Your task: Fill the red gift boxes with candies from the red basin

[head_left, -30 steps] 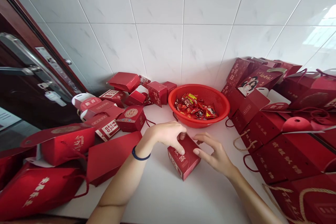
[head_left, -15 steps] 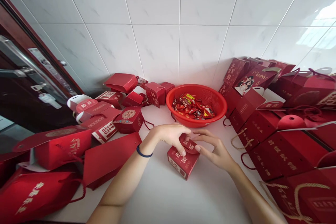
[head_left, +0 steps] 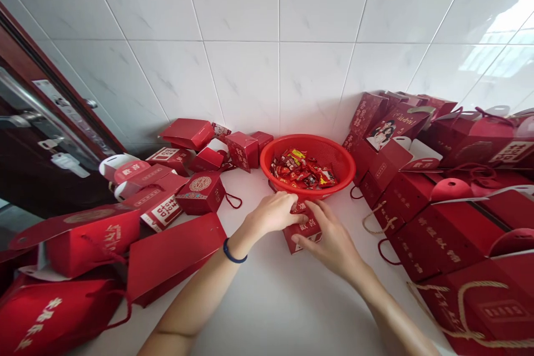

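A small red gift box with gold lettering stands on the white tabletop in front of the red basket. My left hand has its fingers curled at the box's left and far top edge. From the other side, my right hand holds the box, thumb on the near face and fingers over the top right. Both hands cover much of the box, so its far side is hidden. Wrapped candies lie in the red plastic basket just beyond my hands.
Several red gift boxes lie along the left side, with a large flat-topped one near my left forearm. Stacked red boxes with rope handles line the right. A white tiled wall rises behind; a dark door with keys is at left.
The gift box has moved away from me, closer to the basket, and has turned. My right hand has come in over its top right and near face; the view has shifted slightly.
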`<state>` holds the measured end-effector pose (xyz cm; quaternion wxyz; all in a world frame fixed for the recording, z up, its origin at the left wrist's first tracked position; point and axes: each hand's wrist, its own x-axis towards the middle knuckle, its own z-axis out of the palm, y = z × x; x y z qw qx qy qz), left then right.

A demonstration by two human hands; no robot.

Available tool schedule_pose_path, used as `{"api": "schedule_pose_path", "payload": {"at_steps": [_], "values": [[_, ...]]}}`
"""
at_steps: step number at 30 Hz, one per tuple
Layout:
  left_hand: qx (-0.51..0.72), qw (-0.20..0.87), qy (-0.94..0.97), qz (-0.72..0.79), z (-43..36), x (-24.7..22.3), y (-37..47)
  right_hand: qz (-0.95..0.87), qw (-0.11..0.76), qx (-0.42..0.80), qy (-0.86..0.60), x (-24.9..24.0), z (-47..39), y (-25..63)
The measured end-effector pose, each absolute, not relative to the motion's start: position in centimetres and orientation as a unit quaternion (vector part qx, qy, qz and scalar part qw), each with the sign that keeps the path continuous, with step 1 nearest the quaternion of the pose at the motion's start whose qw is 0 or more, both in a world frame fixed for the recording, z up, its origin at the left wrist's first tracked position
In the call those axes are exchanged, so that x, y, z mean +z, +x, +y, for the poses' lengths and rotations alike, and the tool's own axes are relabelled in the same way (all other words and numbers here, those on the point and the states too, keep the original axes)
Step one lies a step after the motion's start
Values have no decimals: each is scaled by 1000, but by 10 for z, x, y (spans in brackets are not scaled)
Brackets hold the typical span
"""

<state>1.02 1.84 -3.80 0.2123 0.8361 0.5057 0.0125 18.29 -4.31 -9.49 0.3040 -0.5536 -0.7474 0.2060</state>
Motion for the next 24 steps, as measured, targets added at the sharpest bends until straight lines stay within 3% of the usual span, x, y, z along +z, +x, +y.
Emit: {"api": "schedule_pose_path", "payload": {"at_steps": [6,11,18,24], "values": [[12,212,863,458,14,-33,9,-736,159,177,-633,-81,-60,156],[33,225,883,412,12,-35,5,-731,123,134,-658,-72,-62,147],[43,290,919,263,-8,5,-14,-759,176,3,-627,-38,-106,178],[207,258,901,282,-12,23,-43,-710,320,-164,-606,71,-127,287]]}}
